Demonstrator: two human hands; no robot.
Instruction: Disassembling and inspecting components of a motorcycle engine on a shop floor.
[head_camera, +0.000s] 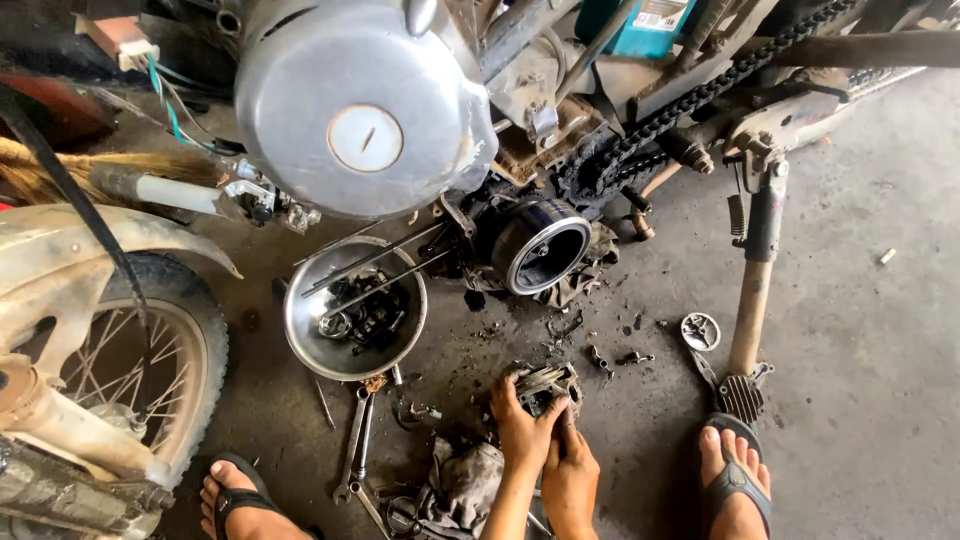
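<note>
A dirty metal engine part (549, 384) rests on the concrete floor between my feet. My left hand (520, 425) grips its near left side with fingers curled over it. Pressed against the part's lower right edge is my right hand (570, 470), touching my left hand. Just beyond them an open engine cylinder (541, 246) sticks out from the motorcycle engine, under its big silver side cover (360, 100).
A steel bowl (300, 335) with long bolts and small parts sits left of the hands. Wrenches (354, 448) and a grimy rag (462, 487) lie near my left foot (240, 505). A spoked wheel (120, 370) stands at left, a kickstand (755, 290) and chain (690, 100) at right, beside my right foot (735, 480).
</note>
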